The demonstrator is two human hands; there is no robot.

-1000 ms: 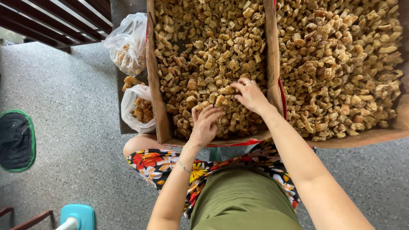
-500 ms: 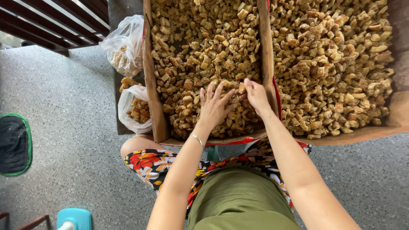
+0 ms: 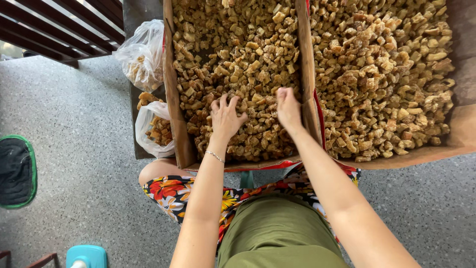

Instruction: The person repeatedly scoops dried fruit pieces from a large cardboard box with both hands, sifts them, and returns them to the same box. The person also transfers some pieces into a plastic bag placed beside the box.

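a dark low bench (image 3: 140,15) carries 2 cardboard trays (image 3: 174,106) of golden chunks and 2 clear plastic bags (image 3: 140,54).

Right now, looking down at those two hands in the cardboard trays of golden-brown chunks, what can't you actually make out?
- Head view: right hand fingertips, buried in the golden-brown dried chunks, so its grip is unclear.
- Far ends of the left cardboard tray and right cardboard tray, cut off by the top edge.
- Contents of the two clear plastic bags, blurred by crinkled film.
- What the left hand covers.
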